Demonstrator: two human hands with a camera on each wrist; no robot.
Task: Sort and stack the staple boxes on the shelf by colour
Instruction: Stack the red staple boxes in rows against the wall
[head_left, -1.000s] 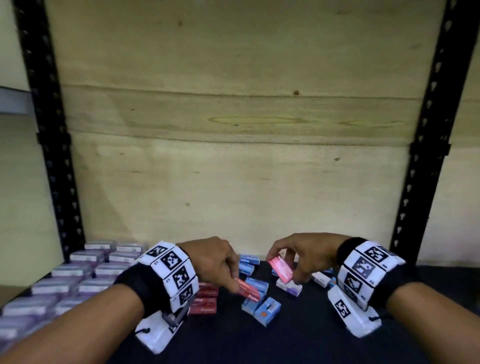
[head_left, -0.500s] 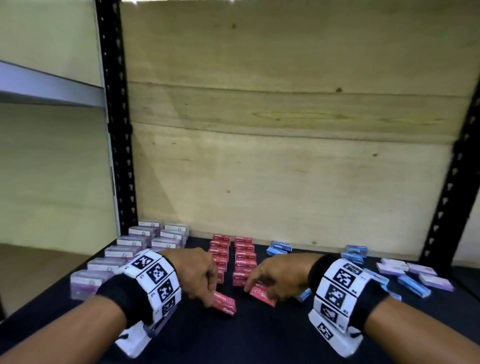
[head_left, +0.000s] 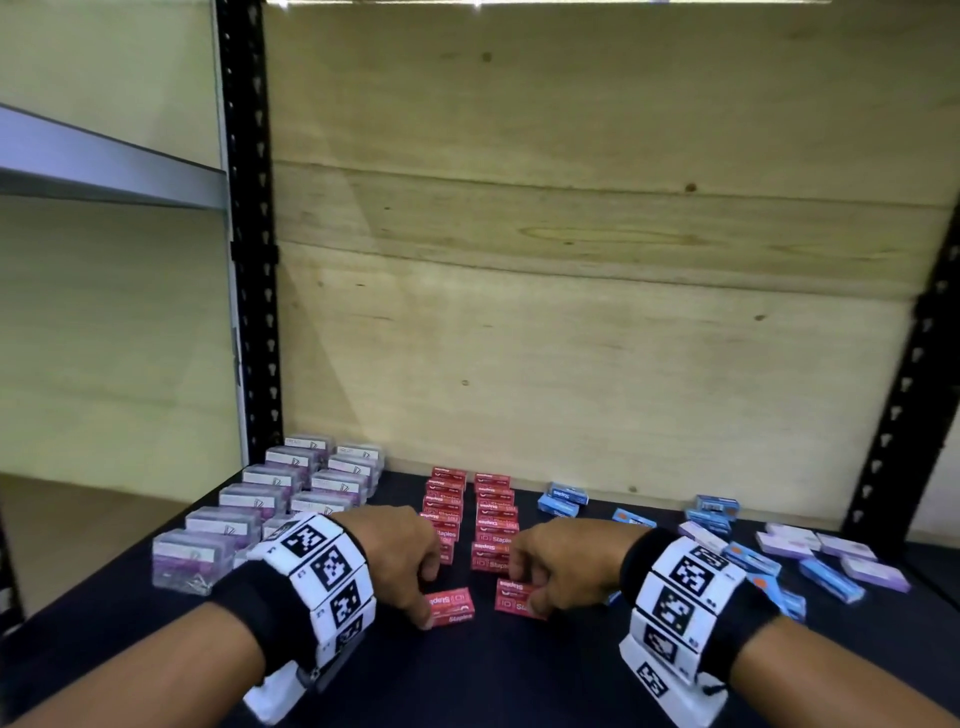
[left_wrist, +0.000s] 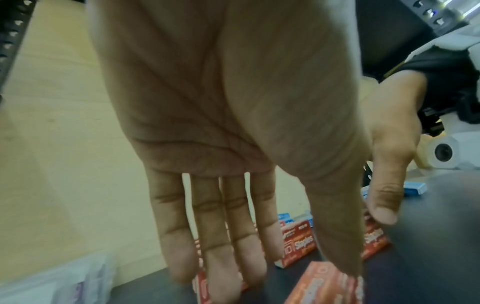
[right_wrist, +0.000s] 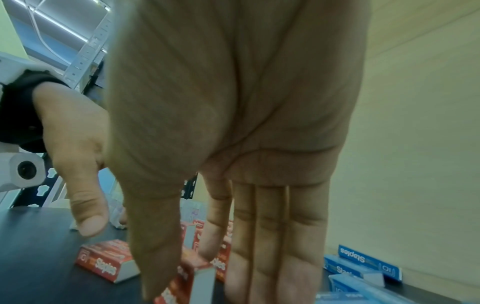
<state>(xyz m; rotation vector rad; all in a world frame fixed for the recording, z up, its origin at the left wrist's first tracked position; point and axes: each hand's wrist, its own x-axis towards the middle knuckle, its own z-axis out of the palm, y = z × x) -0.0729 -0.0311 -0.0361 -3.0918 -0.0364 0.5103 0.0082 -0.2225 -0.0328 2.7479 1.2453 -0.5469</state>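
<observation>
Two rows of red staple boxes (head_left: 496, 519) run back along the dark shelf (head_left: 493, 675). At the front end of the left row a red box (head_left: 451, 605) lies flat on the shelf; my left hand (head_left: 427, 597) pinches its left end between thumb and fingers. In the left wrist view the thumb tip sits on this box (left_wrist: 330, 286). My right hand (head_left: 527, 592) pinches a second red box (head_left: 511, 598) at the front of the right row. The right wrist view shows that box (right_wrist: 189, 283) between thumb and fingers, standing on the shelf.
Clear-lidded purple boxes (head_left: 291, 488) stand in two rows at the left. Blue boxes (head_left: 563, 499) and white-purple boxes (head_left: 836, 545) lie scattered at the right. Black uprights (head_left: 249, 260) flank a wooden back panel (head_left: 571, 312).
Both hands, each holding a red box, moved left from the mixed pile to the red rows and came down until the boxes rest on the shelf.
</observation>
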